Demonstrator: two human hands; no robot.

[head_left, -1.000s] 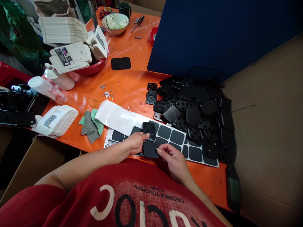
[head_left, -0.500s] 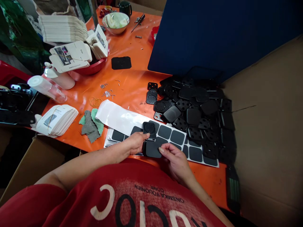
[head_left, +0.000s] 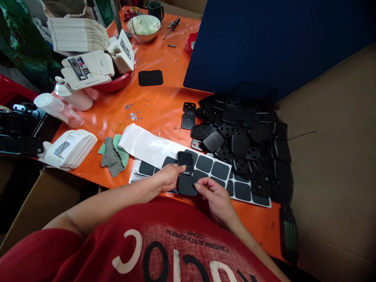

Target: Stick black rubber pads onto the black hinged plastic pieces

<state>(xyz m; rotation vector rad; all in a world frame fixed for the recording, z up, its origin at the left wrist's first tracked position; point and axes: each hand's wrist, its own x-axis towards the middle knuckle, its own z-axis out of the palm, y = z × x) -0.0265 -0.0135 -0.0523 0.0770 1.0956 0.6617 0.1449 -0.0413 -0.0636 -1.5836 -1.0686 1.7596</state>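
My left hand (head_left: 170, 177) is closed on a black hinged phone-holder piece (head_left: 185, 159), its thumb resting on the ribbed upper plate. Over the lower plate lies a dark rounded-square adhesive pad (head_left: 187, 185). The thumb and forefinger of my right hand (head_left: 214, 194) pinch this pad at its right edge. How much of the pad touches the plate is hidden. Beneath both hands are sheets of dark rounded-square pads (head_left: 220, 170) on white backing, stacked at the table's front. A white backing strip (head_left: 149, 145) curls up at the left end.
A heap of black holder pieces (head_left: 241, 145) covers the right side, below a blue panel (head_left: 264, 47). Small metal pins (head_left: 134, 116), rubber bands (head_left: 118, 126), cloth scraps (head_left: 113, 156) and folded boxes (head_left: 70, 149) lie left on the orange table. Two bottles (head_left: 75, 96) stand farther left.
My right hand has shifted slightly left with the pad, which now lines up more closely with the lower plate. My left hand and the holder piece are nearly still.
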